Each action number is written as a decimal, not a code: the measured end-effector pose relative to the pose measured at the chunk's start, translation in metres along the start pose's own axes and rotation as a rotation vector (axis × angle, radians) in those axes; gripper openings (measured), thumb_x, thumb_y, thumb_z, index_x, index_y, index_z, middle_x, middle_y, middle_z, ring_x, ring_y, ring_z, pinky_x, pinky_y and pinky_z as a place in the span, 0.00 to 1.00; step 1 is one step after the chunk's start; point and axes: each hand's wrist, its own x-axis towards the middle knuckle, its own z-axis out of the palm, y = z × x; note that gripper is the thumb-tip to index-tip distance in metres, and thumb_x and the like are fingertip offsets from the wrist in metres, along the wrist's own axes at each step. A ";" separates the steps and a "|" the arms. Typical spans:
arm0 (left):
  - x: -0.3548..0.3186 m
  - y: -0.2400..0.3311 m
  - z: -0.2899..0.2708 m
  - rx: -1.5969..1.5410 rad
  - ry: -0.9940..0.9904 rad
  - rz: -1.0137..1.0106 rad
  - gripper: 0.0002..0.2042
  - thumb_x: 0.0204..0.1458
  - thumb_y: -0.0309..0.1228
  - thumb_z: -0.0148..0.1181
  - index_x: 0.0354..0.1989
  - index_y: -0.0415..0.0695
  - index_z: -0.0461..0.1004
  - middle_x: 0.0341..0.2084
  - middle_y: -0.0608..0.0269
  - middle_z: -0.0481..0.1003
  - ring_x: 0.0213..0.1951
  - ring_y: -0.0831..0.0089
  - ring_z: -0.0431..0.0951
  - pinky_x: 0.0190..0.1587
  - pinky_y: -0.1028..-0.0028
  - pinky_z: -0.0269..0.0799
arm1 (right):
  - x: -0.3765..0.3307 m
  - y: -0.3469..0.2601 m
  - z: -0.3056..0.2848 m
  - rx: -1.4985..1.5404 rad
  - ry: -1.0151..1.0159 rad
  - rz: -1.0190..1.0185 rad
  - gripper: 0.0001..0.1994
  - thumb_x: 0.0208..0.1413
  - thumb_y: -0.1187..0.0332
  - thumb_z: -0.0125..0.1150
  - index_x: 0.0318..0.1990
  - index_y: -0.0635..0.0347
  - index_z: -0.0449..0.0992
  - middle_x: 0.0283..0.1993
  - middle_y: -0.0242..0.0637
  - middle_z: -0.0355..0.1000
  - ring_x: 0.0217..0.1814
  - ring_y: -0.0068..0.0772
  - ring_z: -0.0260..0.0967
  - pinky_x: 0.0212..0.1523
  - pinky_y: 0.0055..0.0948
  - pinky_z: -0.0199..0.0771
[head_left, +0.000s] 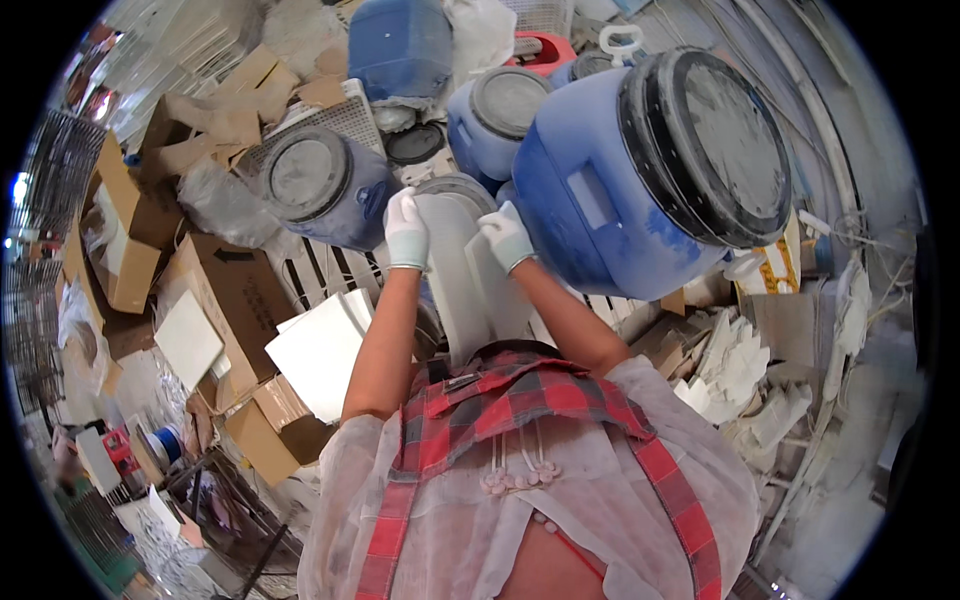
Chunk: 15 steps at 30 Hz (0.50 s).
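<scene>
My left hand [406, 230], in a white glove with a pale cuff, is closed on the far left edge of a pale, curved plastic container [455, 275]. Gloved the same way, my right hand [506, 238] closes on its far right edge. The container is tilted in front of my apron, and I cannot see what it holds. A round grey lid [455, 188] shows just beyond my hands. To the left stands a blue drum [325, 188] with a dusty grey lid. Close to my right hand is a much larger blue drum [600, 190] with a black rim.
Beyond my hands are another blue drum [495, 120], a blue jerrycan [400, 48] and a red plastic thing [545, 50]. Cardboard boxes [225, 300] and white slabs [325, 350] lie to the left. Broken white pieces [725, 370] are heaped on the right. A pipe [820, 130] runs along the right.
</scene>
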 end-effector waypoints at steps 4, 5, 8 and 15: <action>-0.001 -0.014 -0.003 -0.049 -0.003 -0.125 0.22 0.62 0.44 0.42 0.51 0.36 0.69 0.47 0.47 0.72 0.51 0.58 0.71 0.54 0.69 0.64 | -0.017 0.016 -0.030 0.432 -0.113 0.454 0.27 0.53 0.59 0.60 0.58 0.65 0.65 0.57 0.48 0.64 0.58 0.40 0.63 0.57 0.31 0.62; -0.002 -0.024 -0.005 -0.077 -0.053 -0.196 0.23 0.62 0.45 0.41 0.51 0.35 0.69 0.47 0.47 0.72 0.51 0.59 0.71 0.54 0.70 0.64 | -0.025 -0.015 -0.037 0.271 -0.227 0.441 0.32 0.50 0.58 0.63 0.60 0.65 0.61 0.61 0.50 0.60 0.62 0.43 0.58 0.61 0.32 0.58; -0.006 -0.010 0.004 -0.151 -0.191 -0.395 0.28 0.61 0.49 0.40 0.51 0.33 0.69 0.47 0.47 0.73 0.50 0.60 0.72 0.53 0.72 0.64 | -0.046 0.006 -0.017 -0.037 -0.369 0.387 0.46 0.41 0.56 0.70 0.65 0.65 0.53 0.70 0.53 0.43 0.73 0.45 0.40 0.69 0.33 0.43; 0.009 0.007 0.009 0.027 -0.309 -0.324 0.28 0.61 0.50 0.41 0.46 0.33 0.72 0.39 0.51 0.76 0.43 0.63 0.74 0.47 0.70 0.67 | -0.069 0.035 0.029 -0.207 -0.210 0.150 0.39 0.35 0.67 0.66 0.60 0.67 0.60 0.68 0.55 0.45 0.69 0.52 0.47 0.64 0.35 0.54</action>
